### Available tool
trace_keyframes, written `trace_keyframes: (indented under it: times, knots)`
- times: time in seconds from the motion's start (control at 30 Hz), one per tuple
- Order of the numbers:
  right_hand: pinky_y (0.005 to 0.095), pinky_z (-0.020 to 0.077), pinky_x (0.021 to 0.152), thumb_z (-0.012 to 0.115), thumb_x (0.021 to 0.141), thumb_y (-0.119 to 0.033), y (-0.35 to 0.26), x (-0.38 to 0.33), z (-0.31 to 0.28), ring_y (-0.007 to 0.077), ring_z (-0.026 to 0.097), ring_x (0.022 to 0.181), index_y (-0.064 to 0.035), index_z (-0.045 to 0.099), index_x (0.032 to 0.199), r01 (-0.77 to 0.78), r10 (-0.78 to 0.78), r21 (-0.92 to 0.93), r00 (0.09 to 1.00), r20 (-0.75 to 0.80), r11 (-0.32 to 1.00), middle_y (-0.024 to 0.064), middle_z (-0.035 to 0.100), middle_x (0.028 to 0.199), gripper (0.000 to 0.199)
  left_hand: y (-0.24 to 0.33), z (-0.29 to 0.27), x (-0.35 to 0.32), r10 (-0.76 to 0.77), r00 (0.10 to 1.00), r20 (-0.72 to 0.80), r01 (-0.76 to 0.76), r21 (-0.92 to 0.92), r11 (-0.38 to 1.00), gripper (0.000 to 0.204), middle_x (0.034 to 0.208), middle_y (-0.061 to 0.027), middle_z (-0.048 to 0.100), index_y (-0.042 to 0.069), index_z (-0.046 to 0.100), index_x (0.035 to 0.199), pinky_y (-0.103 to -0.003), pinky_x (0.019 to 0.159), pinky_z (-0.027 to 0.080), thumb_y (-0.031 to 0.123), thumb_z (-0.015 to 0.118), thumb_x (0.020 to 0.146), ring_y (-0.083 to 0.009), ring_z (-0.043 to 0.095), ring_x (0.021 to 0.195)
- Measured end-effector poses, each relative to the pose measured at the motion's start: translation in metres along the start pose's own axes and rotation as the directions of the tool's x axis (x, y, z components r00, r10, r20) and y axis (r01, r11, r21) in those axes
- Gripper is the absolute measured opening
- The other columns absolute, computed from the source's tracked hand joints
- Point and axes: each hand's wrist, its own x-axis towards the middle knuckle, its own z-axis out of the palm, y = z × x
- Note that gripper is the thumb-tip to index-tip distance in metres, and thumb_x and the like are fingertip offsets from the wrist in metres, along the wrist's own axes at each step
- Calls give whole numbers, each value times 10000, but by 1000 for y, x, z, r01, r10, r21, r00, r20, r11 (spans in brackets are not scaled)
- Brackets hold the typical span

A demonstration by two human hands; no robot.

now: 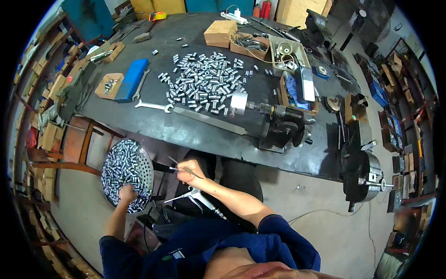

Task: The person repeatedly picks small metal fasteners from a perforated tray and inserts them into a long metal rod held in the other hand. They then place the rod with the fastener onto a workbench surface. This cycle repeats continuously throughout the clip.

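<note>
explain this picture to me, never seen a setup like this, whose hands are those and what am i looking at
It is one picture, from a camera on the person's head looking down; its wide lens bends straight edges. No robot here, just that person's bare hands. The left hand is in a tray of metal parts; whether it grips any is hidden. The right hand holds a thin tool. On the bench are a parts pile, wrenches and a geared machine.

Desk (118, 112): dark top.
Floor (297, 188): pale grey, before desk.
Racks (416, 200): left and right of desk.
Cabinets (172, 5): yellow, teal, beyond desk.
Chair (87, 145): brown wood, desk's near-left.
</note>
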Motion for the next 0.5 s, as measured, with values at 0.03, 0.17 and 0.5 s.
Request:
trace_keyframes:
  times: [0.03,0.17,0.5]
  knots:
    - [248,363,366,507,674,-81,6,0,1,59,451,415,-35,349,512,1,-1,-14,1000,-1,1000,8,354,444,231,8,10,-1,-21,999,-30,23,87,996,247,886,-161,635,57,643,850,-444,745,495,242,606,690,-329,617,815]
    - [241,365,364,502,673,-66,11,-2,2,51,451,420,-48,344,516,-86,86,-12,996,15,996,-6,346,444,224,4,11,9,-87,989,117,81,53,995,241,933,-159,634,47,639,839,-432,754,498,233,609,688,-328,617,873]
    - [233,362,364,501,673,-48,17,-3,0,52,469,422,-53,357,530,-69,69,45,998,-1,997,-11,370,450,203,-4,-12,6,18,984,175,-21,16,1000,220,820,-111,643,88,649,727,-415,725,493,236,697,572,-303,621,841]
